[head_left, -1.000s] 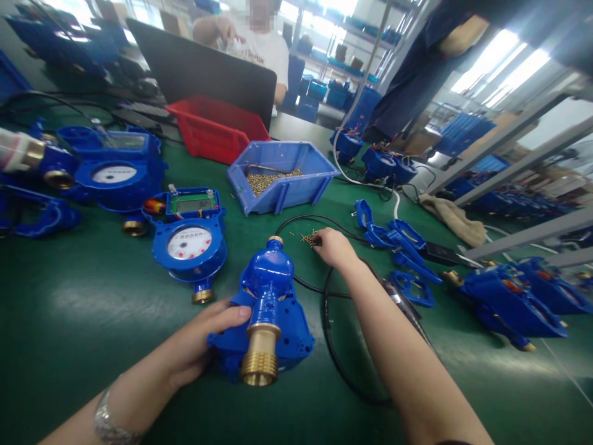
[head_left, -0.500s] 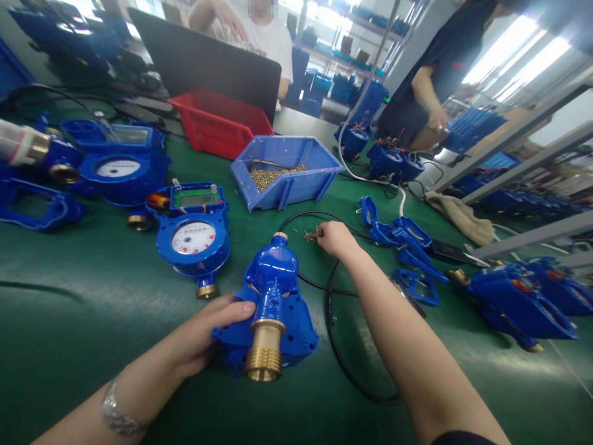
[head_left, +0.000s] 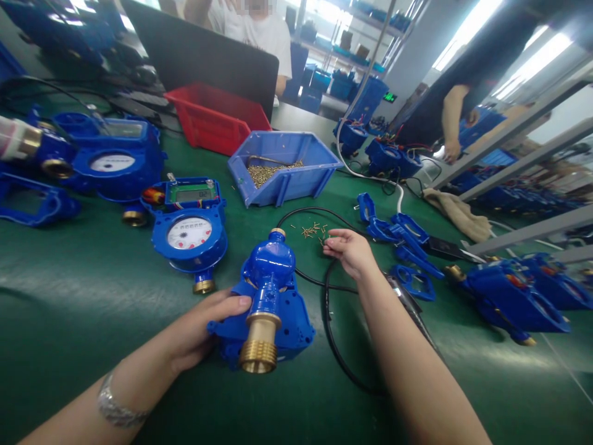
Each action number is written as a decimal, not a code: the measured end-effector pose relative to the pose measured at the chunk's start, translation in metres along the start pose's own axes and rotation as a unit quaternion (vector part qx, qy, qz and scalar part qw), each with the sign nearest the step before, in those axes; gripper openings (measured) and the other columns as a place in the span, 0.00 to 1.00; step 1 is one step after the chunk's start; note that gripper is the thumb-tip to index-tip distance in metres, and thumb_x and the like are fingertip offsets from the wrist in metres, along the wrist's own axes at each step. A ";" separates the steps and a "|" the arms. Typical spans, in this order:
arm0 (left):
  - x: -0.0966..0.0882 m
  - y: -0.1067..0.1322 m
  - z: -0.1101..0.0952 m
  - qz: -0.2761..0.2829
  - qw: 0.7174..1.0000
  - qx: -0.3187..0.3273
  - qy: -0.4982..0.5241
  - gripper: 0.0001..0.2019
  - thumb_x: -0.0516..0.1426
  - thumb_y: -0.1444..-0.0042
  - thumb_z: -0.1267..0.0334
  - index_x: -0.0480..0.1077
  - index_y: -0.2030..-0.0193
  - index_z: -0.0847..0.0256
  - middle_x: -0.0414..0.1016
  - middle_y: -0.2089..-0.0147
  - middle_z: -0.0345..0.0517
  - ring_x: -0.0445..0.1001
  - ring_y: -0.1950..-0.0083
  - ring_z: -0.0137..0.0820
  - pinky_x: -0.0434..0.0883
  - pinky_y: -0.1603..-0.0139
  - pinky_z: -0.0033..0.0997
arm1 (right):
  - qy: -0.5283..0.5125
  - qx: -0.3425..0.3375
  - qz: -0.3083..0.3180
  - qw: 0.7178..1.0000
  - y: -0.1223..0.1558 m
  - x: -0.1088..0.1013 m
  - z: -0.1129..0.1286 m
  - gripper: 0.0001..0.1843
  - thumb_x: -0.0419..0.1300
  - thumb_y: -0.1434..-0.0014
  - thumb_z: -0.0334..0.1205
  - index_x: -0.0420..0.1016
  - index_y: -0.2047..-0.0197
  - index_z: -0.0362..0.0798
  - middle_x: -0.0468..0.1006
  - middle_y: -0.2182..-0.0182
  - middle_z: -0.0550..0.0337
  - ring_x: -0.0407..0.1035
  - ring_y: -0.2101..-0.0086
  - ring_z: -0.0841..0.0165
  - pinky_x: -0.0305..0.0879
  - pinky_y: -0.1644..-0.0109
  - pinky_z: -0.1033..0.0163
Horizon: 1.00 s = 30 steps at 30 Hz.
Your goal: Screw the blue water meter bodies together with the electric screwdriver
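Observation:
My left hand (head_left: pixel 208 327) grips a blue water meter (head_left: pixel 273 266) by its left side, thumb on top. The meter lies with its underside up, a threaded brass end (head_left: pixel 259 352) toward me. To its upper right, my right hand (head_left: pixel 349 250) has its thumb and fingers curled together, with small brass screws at the fingertips; how many is too small to tell. A loose pile of brass screws (head_left: pixel 313 230) lies on the green mat just left of these fingers. Another water meter (head_left: pixel 189 232), dial up with its display exposed, stands left of mine.
A blue bin (head_left: pixel 296 185) of screws and a red bin (head_left: pixel 208 123) stand behind. A black cable (head_left: pixel 328 334) loops beside a dark handheld tool (head_left: pixel 407 300). Blue covers (head_left: pixel 412 281) and more meters (head_left: pixel 504 296) lie right. Two people are beyond the bench.
My right hand has drawn back slightly right and toward me from the screw pile, its fingers loosening a little. My left hand keeps its hold on the meter. The person at right has moved an arm.

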<state>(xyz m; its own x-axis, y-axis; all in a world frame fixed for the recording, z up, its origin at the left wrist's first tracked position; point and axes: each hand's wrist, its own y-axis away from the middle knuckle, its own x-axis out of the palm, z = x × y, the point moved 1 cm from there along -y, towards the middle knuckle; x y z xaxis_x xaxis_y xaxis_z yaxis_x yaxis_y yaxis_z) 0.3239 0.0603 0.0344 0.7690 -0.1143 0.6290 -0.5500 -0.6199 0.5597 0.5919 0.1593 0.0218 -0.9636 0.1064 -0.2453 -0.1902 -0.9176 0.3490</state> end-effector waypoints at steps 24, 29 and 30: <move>-0.002 -0.002 0.001 -0.006 1.000 0.004 -0.006 0.16 0.67 0.58 0.58 0.77 0.61 0.60 0.81 0.67 0.43 0.77 0.64 0.32 0.72 0.61 0.27 | 0.325 -0.330 0.078 0.883 0.112 0.049 0.014 0.08 0.58 0.45 0.28 0.79 0.70 0.43 0.77 0.69 0.52 0.71 0.66 0.65 0.68 0.60 0.61; -0.001 -0.002 0.000 -0.012 1.000 -0.003 -0.012 0.17 0.67 0.58 0.58 0.77 0.61 0.60 0.80 0.67 0.43 0.77 0.65 0.32 0.72 0.60 0.28 | 0.382 -0.345 0.142 0.845 0.119 0.038 0.022 0.11 0.54 0.41 0.29 0.79 0.64 0.46 0.76 0.62 0.56 0.71 0.63 0.69 0.69 0.58 0.66; -0.001 -0.002 0.000 -0.013 1.000 -0.002 -0.011 0.17 0.67 0.59 0.58 0.77 0.61 0.60 0.80 0.67 0.43 0.77 0.65 0.32 0.72 0.60 0.28 | 0.400 -0.326 0.141 0.845 0.115 0.033 0.024 0.11 0.55 0.42 0.28 0.78 0.62 0.48 0.76 0.60 0.58 0.71 0.61 0.70 0.68 0.56 0.67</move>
<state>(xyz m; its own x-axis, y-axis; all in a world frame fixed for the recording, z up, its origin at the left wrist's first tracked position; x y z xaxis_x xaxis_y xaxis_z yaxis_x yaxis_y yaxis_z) 0.3240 0.0613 0.0328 0.7901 -0.1156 0.6019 -0.5311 -0.6195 0.5781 0.5335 0.0667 0.0754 -0.4678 -0.2047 -0.8598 0.4212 -0.9069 -0.0132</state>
